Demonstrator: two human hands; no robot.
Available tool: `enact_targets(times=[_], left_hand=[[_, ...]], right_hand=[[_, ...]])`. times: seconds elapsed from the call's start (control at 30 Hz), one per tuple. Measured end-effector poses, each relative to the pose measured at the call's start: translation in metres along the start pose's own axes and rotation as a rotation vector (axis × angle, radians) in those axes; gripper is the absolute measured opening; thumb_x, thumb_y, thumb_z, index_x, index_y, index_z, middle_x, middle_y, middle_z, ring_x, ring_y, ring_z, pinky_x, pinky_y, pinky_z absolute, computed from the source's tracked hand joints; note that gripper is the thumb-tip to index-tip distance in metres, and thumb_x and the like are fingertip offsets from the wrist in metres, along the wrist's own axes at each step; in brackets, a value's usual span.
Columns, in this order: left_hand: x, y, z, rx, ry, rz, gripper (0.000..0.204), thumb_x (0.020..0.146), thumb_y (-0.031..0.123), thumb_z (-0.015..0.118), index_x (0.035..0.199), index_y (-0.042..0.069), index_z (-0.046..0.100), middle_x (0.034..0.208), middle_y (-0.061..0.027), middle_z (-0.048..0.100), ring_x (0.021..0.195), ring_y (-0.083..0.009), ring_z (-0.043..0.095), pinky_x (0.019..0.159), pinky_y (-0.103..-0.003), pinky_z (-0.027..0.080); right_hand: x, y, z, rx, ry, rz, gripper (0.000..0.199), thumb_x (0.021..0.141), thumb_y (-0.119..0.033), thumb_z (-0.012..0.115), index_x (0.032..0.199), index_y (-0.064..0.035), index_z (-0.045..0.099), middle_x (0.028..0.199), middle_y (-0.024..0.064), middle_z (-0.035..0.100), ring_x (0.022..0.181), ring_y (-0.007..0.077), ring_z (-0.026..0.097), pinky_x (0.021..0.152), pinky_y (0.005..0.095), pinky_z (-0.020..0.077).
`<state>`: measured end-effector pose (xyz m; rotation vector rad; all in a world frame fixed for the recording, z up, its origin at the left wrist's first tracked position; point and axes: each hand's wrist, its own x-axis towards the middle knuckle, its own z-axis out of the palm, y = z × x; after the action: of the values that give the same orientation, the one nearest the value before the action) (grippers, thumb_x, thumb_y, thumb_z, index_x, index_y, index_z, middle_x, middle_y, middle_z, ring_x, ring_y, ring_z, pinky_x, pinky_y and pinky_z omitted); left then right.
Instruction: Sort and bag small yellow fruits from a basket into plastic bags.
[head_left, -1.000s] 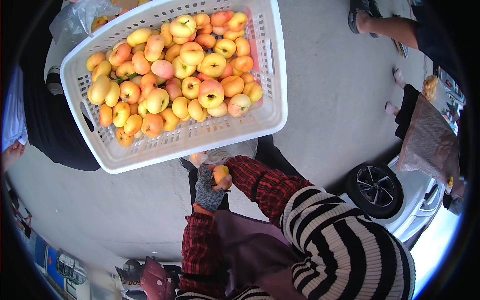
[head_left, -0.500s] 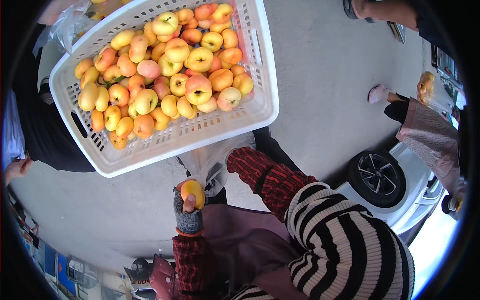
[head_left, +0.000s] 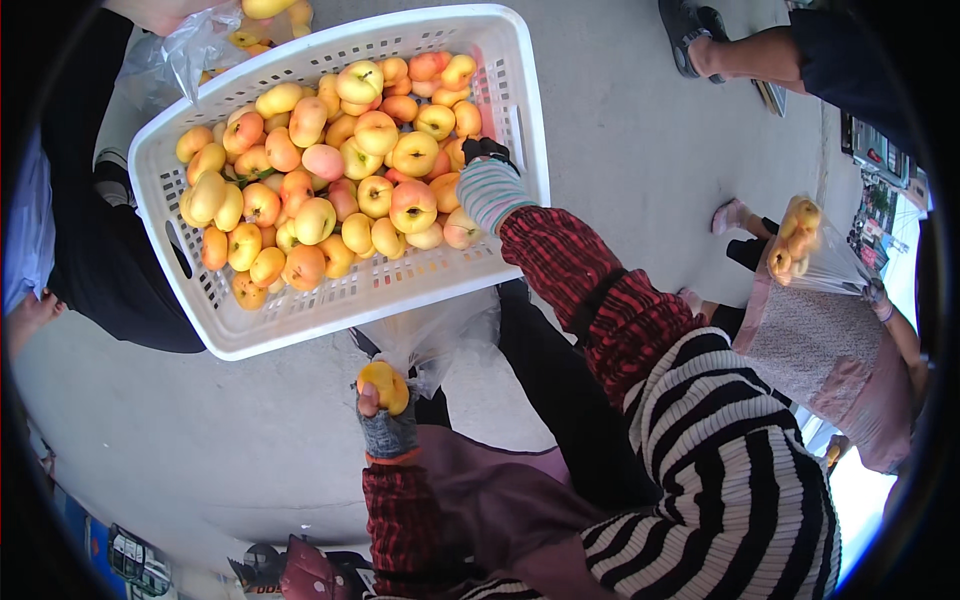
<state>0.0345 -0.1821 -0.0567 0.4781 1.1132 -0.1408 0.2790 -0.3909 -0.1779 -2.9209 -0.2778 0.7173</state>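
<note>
A white slotted plastic basket [head_left: 300, 310] sits on the concrete ground, filled with several yellow-orange peach-like fruits [head_left: 345, 195]. My right hand [head_left: 487, 172], in a dark glove with a striped cuff, reaches over the basket's near right side and rests among the fruits; its fingers are hidden. My left hand [head_left: 388, 425], in a grey fingerless glove, holds one yellow-orange fruit [head_left: 384, 386] below the basket. That fruit is right beside a clear plastic bag [head_left: 445, 335] lying in front of my knees.
A person in black clothes [head_left: 95, 240] crouches left of the basket, with a plastic bag of fruit [head_left: 215, 45] above it. At the right, another person holds a bag of fruit [head_left: 800, 245]. A sandalled foot [head_left: 700, 25] stands top right.
My right hand left the bag area and stretched up into the basket. My left hand, with the single fruit, dropped a little lower and to the left beside the bag.
</note>
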Motion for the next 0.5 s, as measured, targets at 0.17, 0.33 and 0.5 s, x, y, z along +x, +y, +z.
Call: enact_targets(times=[0.17, 0.33, 0.5], left_hand=[[-0.001, 0.008, 0.013, -0.051, 0.099, -0.061, 0.052, 0.078, 0.035, 0.062, 0.113, -0.001, 0.048, 0.101, -0.0084, 0.054, 0.093, -0.0208, 0.054, 0.083, -0.033, 0.045], [0.004, 0.029, 0.037, 0.065, 0.126, -0.063, 0.052, 0.077, 0.035, 0.064, 0.112, -0.001, 0.049, 0.099, -0.0087, 0.055, 0.09, -0.0196, 0.056, 0.079, -0.031, 0.048], [0.012, 0.043, 0.041, 0.151, 0.115, -0.137, 0.054, 0.075, 0.037, 0.065, 0.112, 0.0, 0.05, 0.095, -0.0076, 0.056, 0.086, -0.0187, 0.056, 0.073, -0.031, 0.048]], right_hand=[[0.025, -0.001, 0.036, 0.09, 0.051, 0.104, 0.031, 0.08, -0.012, 0.047, 0.109, -0.0013, 0.052, 0.11, 0.0187, 0.053, 0.108, 0.0308, 0.048, 0.089, 0.0364, 0.0422], [0.066, -0.003, 0.038, -0.001, -0.059, 0.325, 0.026, 0.082, -0.019, 0.05, 0.103, -0.0045, 0.053, 0.101, 0.0174, 0.055, 0.099, 0.0319, 0.053, 0.077, 0.0412, 0.0472], [0.071, 0.002, 0.038, 0.065, 0.0, 0.431, 0.028, 0.083, -0.026, 0.051, 0.1, -0.0033, 0.053, 0.094, 0.0193, 0.057, 0.083, 0.0357, 0.059, 0.07, 0.0448, 0.0482]])
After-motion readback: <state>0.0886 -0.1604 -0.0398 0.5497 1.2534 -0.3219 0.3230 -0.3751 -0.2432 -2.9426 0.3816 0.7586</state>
